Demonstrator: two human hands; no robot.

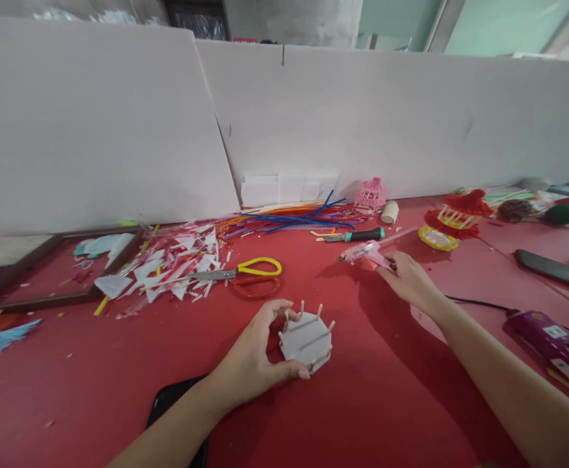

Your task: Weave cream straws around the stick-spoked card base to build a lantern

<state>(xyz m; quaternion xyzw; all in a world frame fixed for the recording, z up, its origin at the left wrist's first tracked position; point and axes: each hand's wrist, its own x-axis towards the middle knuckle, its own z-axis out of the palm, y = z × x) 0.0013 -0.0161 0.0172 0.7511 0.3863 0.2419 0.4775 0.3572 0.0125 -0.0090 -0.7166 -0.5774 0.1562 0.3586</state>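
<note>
My left hand (pixel 260 354) grips the left side of a grey many-sided board (pixel 304 341), fingers behind and thumb in front. Several short wooden sticks stand up around the board's edge. Further right and back, my right hand (pixel 408 279) is closed round a pink glue gun (pixel 362 252), its nozzle pointing left and held over the table, apart from the board. Behind the glue gun lies a tool with a black and green handle (pixel 365 234). Scissors with yellow and red handles (pixel 260 268) lie left of it.
Paper scraps (pixel 182 260) and coloured sticks (pixel 289 218) cover the back left of the red table. Small pink (pixel 372 194) and red (pixel 460 213) pavilion models stand at the back right. A purple device (pixel 547 344) lies right, a black phone-like object (pixel 167 400) under my left forearm. White panels (pixel 386 117) wall the back.
</note>
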